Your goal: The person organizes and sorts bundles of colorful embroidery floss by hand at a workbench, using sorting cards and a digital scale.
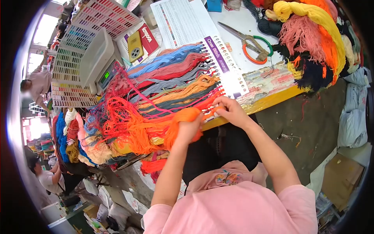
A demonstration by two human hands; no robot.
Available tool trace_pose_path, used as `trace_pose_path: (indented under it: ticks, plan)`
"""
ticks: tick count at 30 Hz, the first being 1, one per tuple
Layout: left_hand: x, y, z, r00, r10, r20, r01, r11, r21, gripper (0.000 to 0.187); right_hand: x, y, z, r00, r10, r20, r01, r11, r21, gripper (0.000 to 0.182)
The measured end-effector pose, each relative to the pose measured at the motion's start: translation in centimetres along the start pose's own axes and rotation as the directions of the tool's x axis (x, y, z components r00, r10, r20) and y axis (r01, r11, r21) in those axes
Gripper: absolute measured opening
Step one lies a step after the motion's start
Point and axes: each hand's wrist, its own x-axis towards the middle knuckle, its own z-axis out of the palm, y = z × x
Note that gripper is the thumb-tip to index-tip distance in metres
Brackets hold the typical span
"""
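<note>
Bunched in my left hand [189, 131] is a thick hank of bright orange embroidery thread [177, 121], the fingers wrapped round it. My right hand [233, 112] pinches the thread's end close to the table's yellow front edge. Just beyond it lies a white punched thread card [227, 66] with a purple "Cross Stitch" label. Blue thread [171, 60], grey thread [171, 82] and light orange thread [194, 87] run from its holes across the table to the left. Loose red-orange strands [120, 121] lie tangled left of my left hand.
Scissors [253, 46] with green and orange handles lie beyond the card. Thread hanks [307, 35] heap at the back right. A printed chart [183, 23], a phone [135, 46], a scale [105, 76] and colour sample boards [74, 54] stand farther back. Two people are at far left.
</note>
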Motion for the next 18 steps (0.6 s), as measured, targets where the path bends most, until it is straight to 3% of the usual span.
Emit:
trace_pose_path:
  ticks: [1, 2, 3, 4, 5, 6, 7, 9, 10, 11, 12, 13, 14, 16, 17, 18]
  plan:
    - [-0.9, 1.1, -1.1, 1.0, 0.009, -0.022, -0.009, 1.0, -0.023, 0.008, 0.0, -0.6, 0.1, 0.999, 0.051, 0.009, -0.05, 0.997, -0.058, 0.02]
    - [-0.9, 0.4, -2.8, 1.0, -0.018, -0.025, 0.012, 0.975, -0.22, 0.009, 0.1, -0.6, 0.4, 0.997, -0.076, -0.011, 0.071, 0.967, -0.246, 0.022]
    - [-2.0, 0.9, -4.8, 0.979, -0.202, -0.02, 0.19, 0.943, -0.273, 0.012, 0.0, -0.5, 0.8, 0.98, -0.199, -0.01, 0.176, 0.887, -0.427, 0.024]
    - [-3.0, 0.1, -7.7, 0.966, -0.257, 0.007, 0.238, 0.885, -0.399, 0.016, -0.2, -0.3, 1.1, 0.95, -0.313, 0.012, 0.259, 0.763, -0.593, 0.026]
    - [-4.2, -0.9, -11.1, 0.951, -0.307, 0.04, 0.283, 0.809, -0.516, 0.02, -0.1, 0.8, 1.5, 0.946, -0.323, -0.018, 0.253, 0.774, -0.58, 0.027]
    - [-5.9, -1.8, -14.4, 0.948, -0.313, -0.05, 0.241, 0.815, -0.527, 0.028, -0.2, 0.9, 1.5, 0.95, -0.311, -0.023, 0.243, 0.785, -0.57, 0.027]
    - [-8.0, -2.9, -17.3, 0.945, -0.246, -0.214, 0.075, 0.802, -0.593, 0.028, -0.1, 0.9, 1.4, 0.953, -0.301, -0.021, 0.238, 0.792, -0.562, 0.027]
    - [-10.6, -3.4, -24.0, 0.995, 0.004, 0.098, 0.076, 0.603, -0.794, 0.019, -0.1, 0.8, 1.6, 0.956, -0.294, -0.025, 0.229, 0.793, -0.564, 0.026]
    - [-11.8, -2.5, -24.6, 0.994, -0.08, -0.078, -0.008, 0.648, -0.762, 0.018, -0.1, 0.7, 1.7, 0.954, -0.298, -0.03, 0.228, 0.786, -0.574, 0.026]
    - [-12.4, -1.3, -25.2, 0.924, -0.182, -0.335, -0.131, 0.674, -0.727, 0.014, -0.1, 0.7, 1.8, 0.952, -0.303, -0.031, 0.229, 0.78, -0.583, 0.026]
    - [-13.1, 0.3, -25.0, 0.857, -0.182, -0.482, -0.253, 0.666, -0.701, 0.012, -0.2, 0.7, 2.0, 0.949, -0.313, -0.027, 0.239, 0.773, -0.588, 0.026]
    - [-13.6, 0.4, -28.0, 0.964, 0.148, -0.221, -0.266, 0.527, -0.808, 0.01, -0.2, 0.6, 1.9, 0.946, -0.324, -0.022, 0.248, 0.764, -0.595, 0.027]
    - [-14.2, -0.3, -29.7, 0.79, -0.161, -0.592, -0.381, 0.627, -0.679, 0.009, -0.3, 0.6, 1.9, 0.942, -0.334, -0.022, 0.254, 0.757, -0.602, 0.027]
    - [-16.5, 0.9, -29.0, 0.655, -0.211, -0.726, -0.523, 0.566, -0.637, 0.009, -0.3, 0.6, 1.9, 0.937, -0.35, -0.011, 0.267, 0.735, -0.623, 0.029]
    - [-16.9, 0.3, -28.8, 0.848, -0.157, -0.506, -0.43, 0.355, -0.83, 0.01, -0.4, 0.5, 2.0, 0.935, -0.355, -0.006, 0.271, 0.723, -0.635, 0.03]
    - [-17.5, -0.6, -28.5, 0.964, -0.037, -0.262, -0.255, 0.141, -0.957, 0.01, -0.6, 0.4, 2.0, 0.934, -0.358, 0.006, 0.276, 0.71, -0.648, 0.03]
